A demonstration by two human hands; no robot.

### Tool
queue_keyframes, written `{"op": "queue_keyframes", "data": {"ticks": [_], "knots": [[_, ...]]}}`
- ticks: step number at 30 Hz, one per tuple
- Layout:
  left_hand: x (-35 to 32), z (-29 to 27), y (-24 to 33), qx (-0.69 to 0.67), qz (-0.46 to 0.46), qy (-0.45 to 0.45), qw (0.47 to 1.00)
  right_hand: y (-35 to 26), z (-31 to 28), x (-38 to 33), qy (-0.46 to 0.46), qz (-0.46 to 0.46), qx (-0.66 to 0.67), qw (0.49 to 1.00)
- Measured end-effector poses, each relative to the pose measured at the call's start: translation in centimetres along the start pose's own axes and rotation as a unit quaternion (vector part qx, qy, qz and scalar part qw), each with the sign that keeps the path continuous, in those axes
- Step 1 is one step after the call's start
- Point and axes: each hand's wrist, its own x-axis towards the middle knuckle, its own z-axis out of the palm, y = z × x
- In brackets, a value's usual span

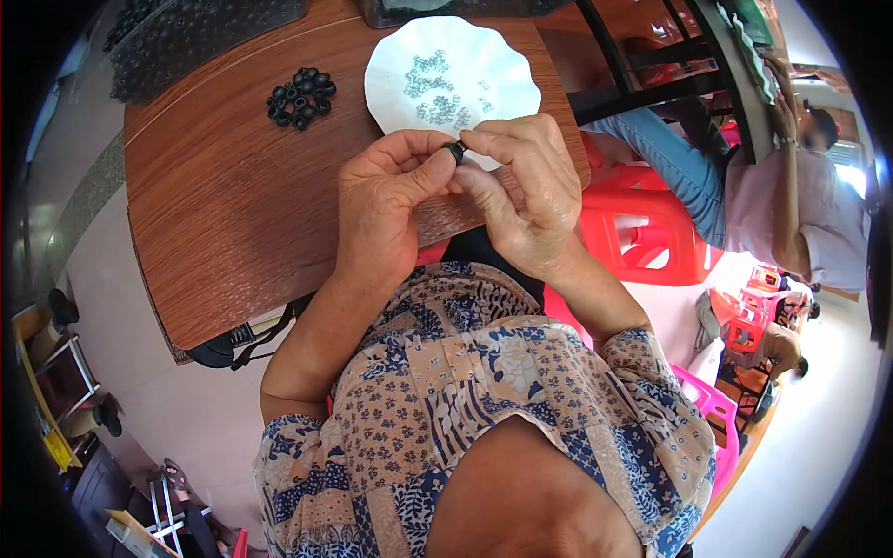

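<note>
We note the small black ring (454, 150) pinched between left hand (383, 200) thumb and right hand (524, 191) fingertips, both closed on it, above the desk's (223, 205) near edge beside the white scalloped dish (391, 88).

Small black ring-shaped part (454, 151), pinched between the fingertips of both hands. It is held above the near edge of the worktop (233, 205), just beside a white scalloped plate (391, 84).

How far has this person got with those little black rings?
A small heap of black rings lies on the wooden table; whether these are finished cannot be told. In hand: the left hand and right hand pinch one black ring between their fingertips. Left: many tiny silvery parts lie on the white plate, and a clear bag of dark pieces sits at the table's far edge.
</note>
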Motion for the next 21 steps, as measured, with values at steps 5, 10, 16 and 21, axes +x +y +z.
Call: {"op": "queue_keyframes", "data": {"ticks": [5, 10, 16, 21], "knots": [[0.0, 0.5, -0.5, -0.024, -0.023, 0.030, 0.999, 0.2, 0.7, -0.5, 0.028, -0.005, -0.030, 0.999], [0.0, 0.3, -0.4, -0.011, 0.007, 0.021, 1.000, 0.8, 1.2, -0.1, 0.041, -0.036, -0.026, 0.998], [0.0, -0.1, -0.6, -0.006, 0.017, 0.035, 0.999, 1.1, 2.0, -0.2, 0.049, -0.067, 0.009, 0.997], [0.4, -1.0, -1.8, -0.004, 0.022, 0.040, 0.999, 1.8, 3.0, -1.1, 0.045, -0.066, -0.002, 0.997]]}}
